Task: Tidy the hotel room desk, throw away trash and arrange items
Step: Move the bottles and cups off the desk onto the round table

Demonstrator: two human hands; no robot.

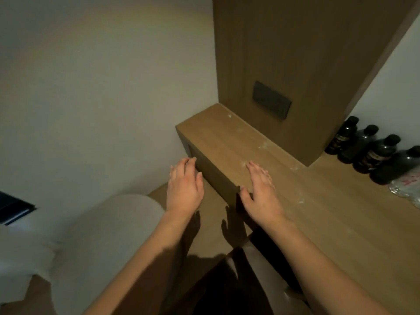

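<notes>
Head view looks down at a wooden desk (pixel 318 212) that runs from the middle of the frame off to the lower right. Both hands are flat with straight fingers and hold nothing. Left hand (pixel 185 189) hangs off the desk's near corner, with its fingertips at the edge. Right hand (pixel 260 189) lies over the desk top. Small white crumbs (pixel 262 146) dot the wood just past the right fingertips. Four dark bottles (pixel 368 148) stand in a row at the right edge of the frame, by the wall. Below them sits something clear and crinkly, maybe a plastic wrapper (pixel 406 187), though it is blurry. All of this lies to the right, so the right hand is nearer and should reach that way.
</notes>
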